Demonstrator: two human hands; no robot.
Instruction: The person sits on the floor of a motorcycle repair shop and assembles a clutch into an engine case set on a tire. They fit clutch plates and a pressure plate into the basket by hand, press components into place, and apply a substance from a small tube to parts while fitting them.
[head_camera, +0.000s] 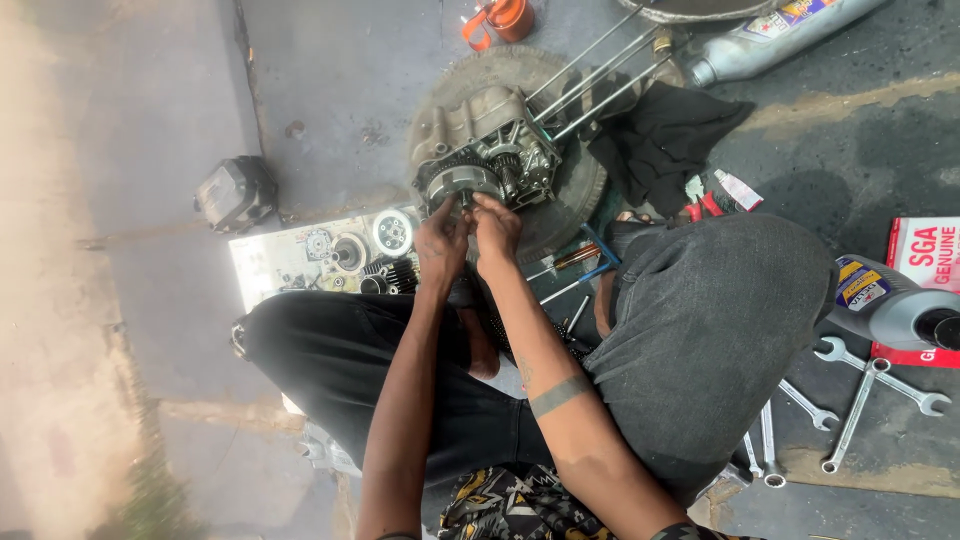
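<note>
Both hands are pressing together at the near face of a small engine block (488, 150), the left hand (442, 240) and the right hand (496, 232) pinching with narrowed fingers around a small part at the round clutch assembly (460, 183); what that part is cannot be made out. The engine is sitting opened on a round pad on the concrete floor, its cover off and gears exposed, long studs (600, 65) sticking out to the far right. Work is looking mid-way: removed parts are lying on a tray (330, 255) to the left, spanners (860, 400) are spread at the right beside an oil bottle (890, 305), and a dark rag (660, 135) is lying nearby.
</note>
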